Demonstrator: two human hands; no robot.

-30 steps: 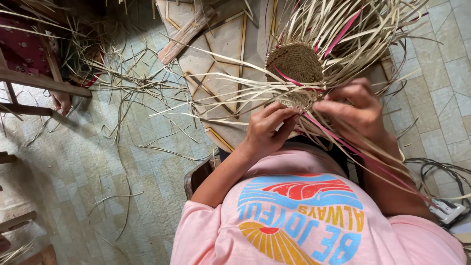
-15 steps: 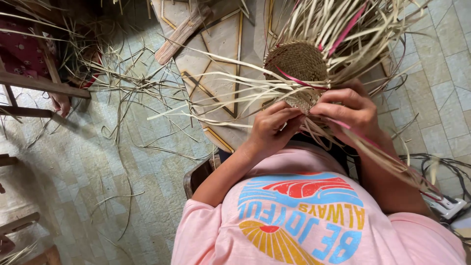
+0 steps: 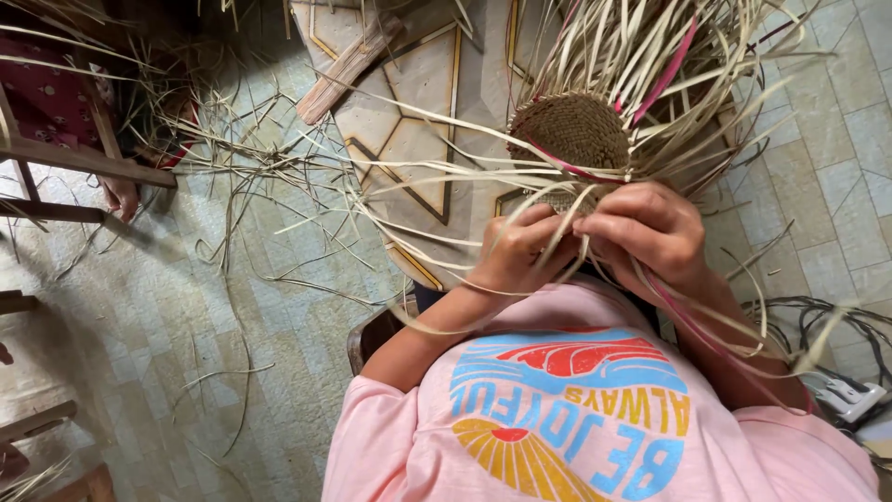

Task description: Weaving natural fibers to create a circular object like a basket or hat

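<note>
A half-woven straw piece with a round plaited crown sits in front of my chest, long pale strips fanning out from it, a few of them pink. My left hand pinches pale strips at the near edge of the weave. My right hand grips strips at the same edge, its fingertips touching those of the left hand. Pale and pink strips trail from under my right hand down past my right forearm.
A low wooden table with inlaid lines lies under the weave. Loose straw strips litter the tiled floor on the left. Wooden furniture legs stand at far left. Dark cables and a white plug box lie at right.
My right hand has moved left and nearer to meet the left hand at the weave's edge. The trailing strips have bent down and now loop across my forearms.
</note>
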